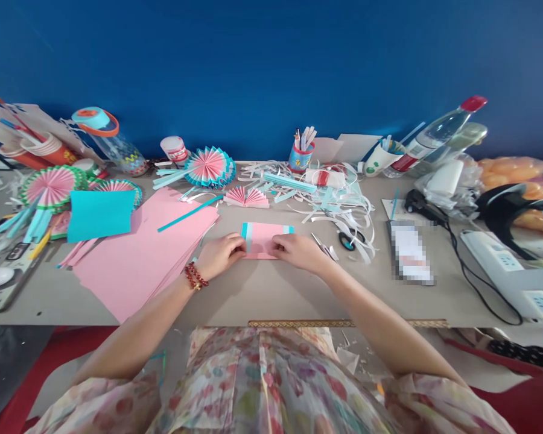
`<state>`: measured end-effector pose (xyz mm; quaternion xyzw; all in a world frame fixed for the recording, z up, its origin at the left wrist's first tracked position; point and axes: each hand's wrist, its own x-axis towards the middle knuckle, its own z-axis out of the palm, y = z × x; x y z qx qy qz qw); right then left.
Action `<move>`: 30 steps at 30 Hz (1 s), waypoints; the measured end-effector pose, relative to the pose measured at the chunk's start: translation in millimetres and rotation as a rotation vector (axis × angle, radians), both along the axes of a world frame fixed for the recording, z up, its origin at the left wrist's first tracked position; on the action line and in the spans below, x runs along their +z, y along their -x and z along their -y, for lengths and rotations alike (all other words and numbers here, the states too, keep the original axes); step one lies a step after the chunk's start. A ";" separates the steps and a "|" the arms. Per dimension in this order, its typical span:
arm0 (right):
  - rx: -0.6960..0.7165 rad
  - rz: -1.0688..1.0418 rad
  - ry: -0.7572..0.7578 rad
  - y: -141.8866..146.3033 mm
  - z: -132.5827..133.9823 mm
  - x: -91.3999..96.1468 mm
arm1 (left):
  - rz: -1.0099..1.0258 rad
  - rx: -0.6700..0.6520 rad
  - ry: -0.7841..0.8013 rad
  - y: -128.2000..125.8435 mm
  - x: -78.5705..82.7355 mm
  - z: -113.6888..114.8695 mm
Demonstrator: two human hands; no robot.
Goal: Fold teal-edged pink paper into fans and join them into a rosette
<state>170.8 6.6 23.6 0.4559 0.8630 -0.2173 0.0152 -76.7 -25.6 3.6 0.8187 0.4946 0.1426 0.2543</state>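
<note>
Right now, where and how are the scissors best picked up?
Probably by the black-and-teal handle, from above and the right: the scissors lie with their blades on the left, beside the right hand. Loose white paper strips lie around the handle, so pinch carefully.

Light even, moderately bright, cool; seems to come from overhead, source out of frame. Blue wall smooth, lighter low in the middle, darkening toward the top. Soft, diffuse shadows on the grey table below left hand and right hand. Small glints on the clear bottle. Small pink card fairly legible; fine detail soft generally. Wide-lens stretch: bottle and paper cups lean outward near the sides. Phone-like slab masked by coarse pixel blocks.
</note>
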 end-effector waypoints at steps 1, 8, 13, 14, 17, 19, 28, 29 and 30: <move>-0.001 0.006 -0.002 -0.1 0.1 0.3 | -0.003 -0.001 0.002 0.2 -0.3 -0.4; 0.038 0.008 0.008 0.4 -3.6 0.8 | -0.004 -0.014 0.016 0.1 0.7 -2.4; 0.048 0.007 0.005 -1.2 -3.6 -2.3 | -0.009 -0.019 0.007 -0.1 1.5 -2.5; 0.051 0.007 0.004 -1.2 -3.1 -2.5 | -0.012 -0.019 0.006 -0.1 1.6 -2.4; 0.054 0.012 -0.001 -0.7 -1.2 -2.0 | -0.021 -0.020 0.007 -0.1 2.1 -2.0; 0.048 0.017 -0.004 -0.1 0.0 -1.3 | -0.025 -0.021 0.007 -0.2 2.4 -1.6; 0.042 0.040 -0.002 1.9 0.9 -1.0 | -0.047 -0.016 -0.008 -0.9 2.6 -1.4; 0.043 0.041 -0.002 1.8 0.8 -0.8 | -0.046 -0.016 -0.006 -0.9 2.7 -1.4; 0.042 0.042 -0.002 1.6 0.6 -0.8 | -0.046 -0.017 -0.003 -0.9 2.8 -1.3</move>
